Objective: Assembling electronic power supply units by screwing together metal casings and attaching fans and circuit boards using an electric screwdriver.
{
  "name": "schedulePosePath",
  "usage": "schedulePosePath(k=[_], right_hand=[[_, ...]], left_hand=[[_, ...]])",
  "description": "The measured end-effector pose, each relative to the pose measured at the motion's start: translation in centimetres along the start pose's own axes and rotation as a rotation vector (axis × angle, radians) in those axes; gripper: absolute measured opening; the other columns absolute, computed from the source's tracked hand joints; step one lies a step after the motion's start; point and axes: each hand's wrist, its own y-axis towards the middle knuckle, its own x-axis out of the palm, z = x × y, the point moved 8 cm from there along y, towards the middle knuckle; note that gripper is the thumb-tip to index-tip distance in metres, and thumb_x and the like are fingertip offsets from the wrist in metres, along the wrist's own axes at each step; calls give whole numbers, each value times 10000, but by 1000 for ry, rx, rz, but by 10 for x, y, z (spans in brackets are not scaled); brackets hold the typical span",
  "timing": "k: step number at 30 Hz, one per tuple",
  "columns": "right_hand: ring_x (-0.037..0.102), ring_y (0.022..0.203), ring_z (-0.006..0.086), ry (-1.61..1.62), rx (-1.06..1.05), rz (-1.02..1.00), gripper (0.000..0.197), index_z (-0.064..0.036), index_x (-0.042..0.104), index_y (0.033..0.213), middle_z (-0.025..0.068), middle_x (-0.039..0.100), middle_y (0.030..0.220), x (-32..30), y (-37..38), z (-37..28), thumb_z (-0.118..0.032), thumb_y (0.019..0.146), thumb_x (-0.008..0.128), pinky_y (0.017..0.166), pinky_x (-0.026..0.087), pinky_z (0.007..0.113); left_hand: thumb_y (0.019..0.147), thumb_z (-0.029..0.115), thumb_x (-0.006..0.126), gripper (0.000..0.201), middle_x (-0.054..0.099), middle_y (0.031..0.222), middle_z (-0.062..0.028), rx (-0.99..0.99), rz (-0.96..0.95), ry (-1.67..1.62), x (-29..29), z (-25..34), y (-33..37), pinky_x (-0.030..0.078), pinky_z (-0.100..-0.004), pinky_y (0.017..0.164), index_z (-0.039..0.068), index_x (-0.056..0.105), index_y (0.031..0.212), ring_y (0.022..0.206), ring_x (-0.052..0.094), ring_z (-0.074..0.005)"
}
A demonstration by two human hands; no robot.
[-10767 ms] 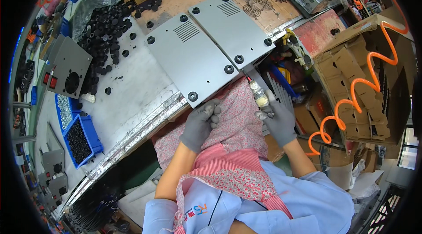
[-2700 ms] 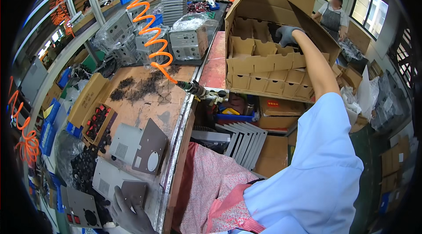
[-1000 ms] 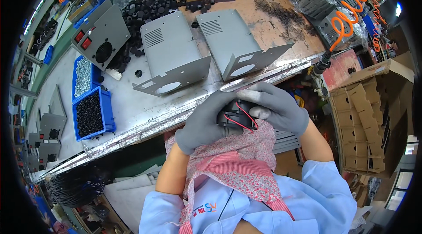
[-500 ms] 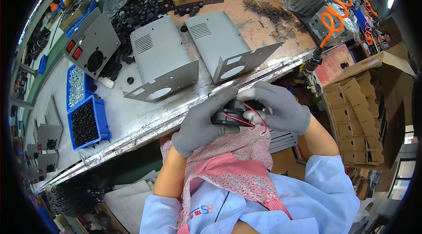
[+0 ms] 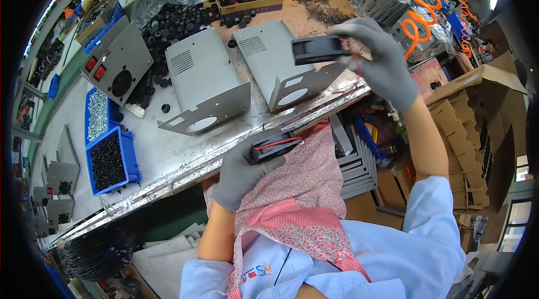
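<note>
Black fan A (image 5: pixel 314 51) and black fan B (image 5: pixel 278 149), both seen nearly edge-on, are the parts in work, each in a separate hand. The desk (image 5: pixel 158 153) carries two grey sheet-metal housings side by side: the left housing (image 5: pixel 205 69) and the right housing (image 5: pixel 272 52). Each has a panel standing at the near end with a round cutout, unfilled. The gloved hands, together over the apron (image 5: pixel 309 167) half a second ago, are now apart. The right hand (image 5: pixel 368 49) is raised, thumb and fingers pinched on one end of fan A, which appears in front of the right housing's slotted plate; contact cannot be confirmed. The left hand (image 5: pixel 244 167) sits low at the near desk edge, partly closed around fan B. By judgement, this separation divides the pair, leaving each fan free to be handled on its own. Smallest are the leads: a red wire (image 5: pixel 282 142) lies along fan B, and a red lead (image 5: pixel 357 63) hangs by the right fingers.
</note>
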Motion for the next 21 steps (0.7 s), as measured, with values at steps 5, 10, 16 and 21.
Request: schedulePosePath(k=[5,10,16,21], right_hand=[[554,837,156,139,143,-317,415,-69,616,1104,49,596,975,55,14,34,-71,706,736,754,448,267],[534,819,122,158,350,-893,356,-78,615,1051,33,607,923,103,18,68,-169,719,706,733,450,264],[566,897,177,109,317,-1147,398,-90,559,1054,72,609,977,156,8,85,-230,717,718,791,448,317],[586,971,173,306,298,-1229,431,-62,555,1131,70,617,1049,171,-5,86,-177,746,708,863,469,328]], left_hand=[[729,74,786,483,652,1028,-41,-42,90,107,-16,-10,-6,486,-240,821,15,595,1168,903,600,-90],[747,29,760,469,641,1054,-63,-14,108,-120,-18,-4,-13,493,-243,827,-10,577,1177,929,603,-109],[760,19,747,475,639,1068,-72,-4,105,-136,-21,-6,-17,494,-241,821,-22,558,1193,952,603,-114],[763,16,740,493,639,1071,-78,-43,179,-159,-30,-6,-20,496,-238,815,-21,541,1213,947,606,-114]])
